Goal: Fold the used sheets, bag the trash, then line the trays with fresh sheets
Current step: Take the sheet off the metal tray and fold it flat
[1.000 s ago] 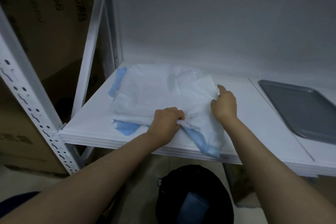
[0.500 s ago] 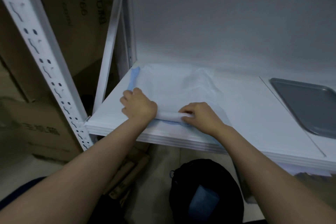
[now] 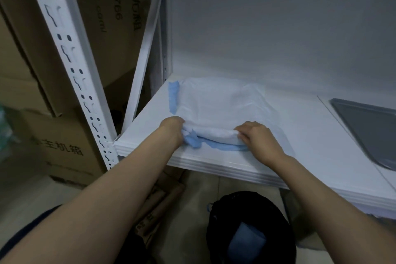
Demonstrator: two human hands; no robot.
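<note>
Sheet (image 3: 218, 111) seemingly rolled farther, between hands (image 3: 172, 130) (image 3: 258, 141)

I record the sheet (image 3: 216, 100), bunched a second ago, now lying flatter, its near edge rolled up thicker. My left hand (image 3: 171, 129) has moved to the rolled edge's left end, my right hand (image 3: 259, 141) to its right end. More blue underside shows below.

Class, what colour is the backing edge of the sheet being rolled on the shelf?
Light blue backing edge on a white sheet; head view.
</note>
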